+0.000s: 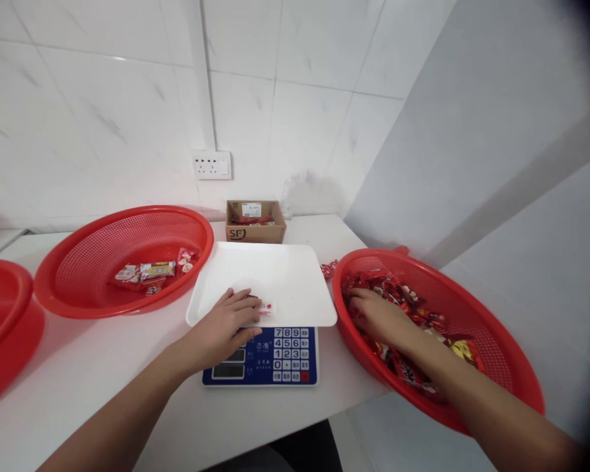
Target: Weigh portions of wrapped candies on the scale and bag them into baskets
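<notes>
My left hand [233,318] lies over the front edge of a white tray [270,269], fingers stretched out and thumb apart. Under and beside its fingertips is a small wrapped piece [265,307], white with red marks, partly covered. The tray rests on a blue digital scale [288,357] with number keys and a display. My right hand [373,314] reaches into the right red basket [514,373], among many wrapped candies [415,373] in red, dark and gold. Its fingers point down into the pile, and their tips are hidden.
A red mesh basket [93,255] at the left holds several wrapped snacks [152,270]. Another red basket [10,314] is cut off at the left edge. Behind the tray, a small cardboard box [255,234] with packets stands near the wall, below a power socket [211,165].
</notes>
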Motion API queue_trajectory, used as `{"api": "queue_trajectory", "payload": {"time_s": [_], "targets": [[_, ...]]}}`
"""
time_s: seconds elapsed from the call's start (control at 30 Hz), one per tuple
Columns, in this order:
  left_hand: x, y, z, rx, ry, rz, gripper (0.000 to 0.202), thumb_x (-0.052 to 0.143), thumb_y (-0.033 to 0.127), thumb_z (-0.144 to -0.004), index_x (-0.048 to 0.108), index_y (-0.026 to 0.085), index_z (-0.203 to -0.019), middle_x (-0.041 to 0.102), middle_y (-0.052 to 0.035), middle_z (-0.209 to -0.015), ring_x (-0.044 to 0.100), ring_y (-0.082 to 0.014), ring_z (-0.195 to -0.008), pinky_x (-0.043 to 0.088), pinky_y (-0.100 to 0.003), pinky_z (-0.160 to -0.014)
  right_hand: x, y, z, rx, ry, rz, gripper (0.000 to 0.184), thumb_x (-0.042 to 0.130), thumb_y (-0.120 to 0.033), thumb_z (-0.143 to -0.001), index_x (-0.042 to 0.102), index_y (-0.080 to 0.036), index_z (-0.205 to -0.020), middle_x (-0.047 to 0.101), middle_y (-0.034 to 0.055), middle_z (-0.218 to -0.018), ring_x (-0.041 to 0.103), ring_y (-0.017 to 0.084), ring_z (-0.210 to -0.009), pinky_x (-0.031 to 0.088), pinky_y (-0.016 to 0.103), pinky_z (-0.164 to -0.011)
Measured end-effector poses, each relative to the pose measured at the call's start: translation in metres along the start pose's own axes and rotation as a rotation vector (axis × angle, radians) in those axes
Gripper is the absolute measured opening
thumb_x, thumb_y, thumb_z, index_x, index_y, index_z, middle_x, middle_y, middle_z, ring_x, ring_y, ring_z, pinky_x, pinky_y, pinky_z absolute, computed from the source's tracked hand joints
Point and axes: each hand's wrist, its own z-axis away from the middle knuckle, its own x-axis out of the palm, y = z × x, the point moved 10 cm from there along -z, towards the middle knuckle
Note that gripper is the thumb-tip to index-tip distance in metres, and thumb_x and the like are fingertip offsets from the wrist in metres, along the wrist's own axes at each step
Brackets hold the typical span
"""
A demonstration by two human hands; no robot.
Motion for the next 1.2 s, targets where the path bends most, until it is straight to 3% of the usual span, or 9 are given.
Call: {"api": "queue_trajectory", "payload": {"time_s": [0.1,0.2,0.3,0.43,0.5,0.63,0.77,1.03,1.2], "targets": [[-0.001,-0.003,0.003,-0.011,0.028,0.011,0.022,0.048,0.030,-0.091,0.060,0.023,-0.109,0.052,-0.0054,-0.134,0.033,-0.0268,-0.134,0.023,-0.055,-0.111,-0.008,0.013,0.009,0.118,-0.015,0.009,0.012,0.053,-0.024,-0.079,0.063,-0.018,-0.084,0.068,0.0136,-0.102,0.064,0.032,-0.094,0.048,0.039,-0.074],[-0.002,-0.004,0.006,-0.015,0.053,0.030,0.025,0.048,0.031,-0.092,0.056,0.024,-0.114,0.050,-0.0053,-0.136,0.031,-0.0251,-0.135,0.022,-0.053,-0.112,-0.020,0.025,0.024,0.245,0.005,0.012,0.016,0.047,-0.034,-0.085,0.057,-0.022,-0.088,0.071,0.0100,-0.082,0.066,0.033,-0.077,0.045,0.037,-0.059],[-0.002,-0.004,0.007,-0.010,0.083,0.043,0.028,0.046,0.032,-0.092,0.052,0.024,-0.118,0.048,-0.0056,-0.138,0.029,-0.0244,-0.137,0.022,-0.052,-0.112,-0.042,0.025,0.043,0.321,0.153,-0.076,0.021,0.043,-0.043,-0.086,0.051,-0.025,-0.083,0.069,0.0066,-0.074,0.065,0.029,-0.071,0.043,0.034,-0.056],[-0.001,-0.004,0.001,-0.017,0.105,-0.003,0.031,0.046,0.035,-0.092,0.051,0.023,-0.121,0.046,-0.0064,-0.139,0.027,-0.0259,-0.137,0.022,-0.052,-0.112,-0.062,0.000,0.065,0.291,0.383,-0.424,0.026,0.047,-0.050,-0.082,0.049,-0.026,-0.074,0.064,0.0013,-0.065,0.061,0.022,-0.059,0.045,0.032,-0.055],[0.002,-0.005,-0.004,-0.048,0.095,-0.048,0.034,0.047,0.036,-0.092,0.052,0.021,-0.122,0.044,-0.0074,-0.141,0.026,-0.0281,-0.137,0.021,-0.053,-0.112,-0.055,-0.021,0.066,0.225,0.394,-0.652,0.026,0.048,-0.050,-0.081,0.052,-0.025,-0.076,0.065,0.0017,-0.070,0.062,0.021,-0.064,0.048,0.032,-0.058],[0.006,-0.006,-0.011,-0.121,0.072,-0.134,0.043,0.047,0.041,-0.091,0.052,0.016,-0.125,0.044,-0.0118,-0.141,0.025,-0.0336,-0.136,0.022,-0.056,-0.110,-0.018,-0.062,0.052,0.160,0.289,-1.057,0.026,0.054,-0.047,-0.079,0.056,-0.023,-0.087,0.068,0.0037,-0.083,0.064,0.019,-0.073,0.052,0.031,-0.060],[0.001,-0.001,-0.014,-0.125,0.100,-0.160,0.033,0.043,0.040,-0.093,0.061,0.017,-0.110,0.049,-0.0110,-0.136,0.027,-0.0343,-0.135,0.023,-0.057,-0.108,-0.001,-0.086,0.039,0.118,0.282,-1.280,0.031,0.059,-0.050,-0.077,0.057,-0.021,-0.085,0.065,0.0033,-0.081,0.063,0.018,-0.072,0.054,0.031,-0.059],[0.000,0.001,-0.017,-0.121,0.115,-0.048,0.016,0.050,0.029,-0.090,0.055,0.017,-0.098,0.048,-0.0110,-0.137,0.027,-0.0295,-0.137,0.023,-0.052,-0.111,0.002,-0.089,0.035,0.136,0.298,-1.379,0.035,0.063,-0.052,-0.074,0.056,-0.020,-0.087,0.063,0.0022,-0.082,0.062,0.018,-0.075,0.054,0.030,-0.060],[0.002,0.004,-0.017,-0.080,0.149,0.048,0.009,0.048,0.021,-0.090,0.052,0.019,-0.098,0.061,-0.0080,-0.119,0.032,-0.0256,-0.135,0.025,-0.048,-0.111,0.003,-0.089,0.034,0.129,0.314,-1.399,0.033,0.062,-0.050,-0.076,0.054,-0.021,-0.091,0.066,0.0043,-0.090,0.063,0.018,-0.079,0.053,0.030,-0.064]]}}
